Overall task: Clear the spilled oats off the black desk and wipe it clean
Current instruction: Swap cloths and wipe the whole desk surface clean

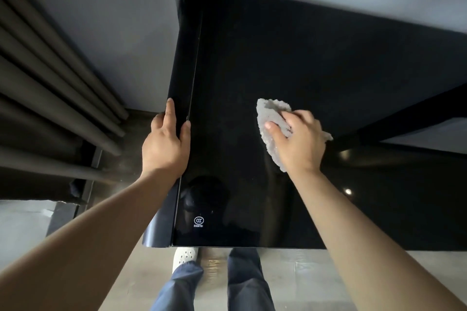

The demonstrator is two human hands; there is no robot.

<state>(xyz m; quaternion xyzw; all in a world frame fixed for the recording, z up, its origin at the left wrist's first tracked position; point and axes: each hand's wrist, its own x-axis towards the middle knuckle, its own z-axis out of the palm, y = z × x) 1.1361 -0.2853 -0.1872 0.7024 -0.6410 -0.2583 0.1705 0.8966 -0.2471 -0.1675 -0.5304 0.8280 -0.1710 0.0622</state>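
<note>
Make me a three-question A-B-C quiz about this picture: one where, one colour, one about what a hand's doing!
1. Where is the left hand?
A. On the left edge of the glossy black desk
B. On the floor
C. In a pocket
2. The fluffy cloth is:
A. red
B. grey
C. green
3. The right hand:
A. hangs empty
B. points upward
C. presses the cloth on the desk
Answers: A, its thumb lies on top; B, pale grey against black; C, it pins the cloth down.
</note>
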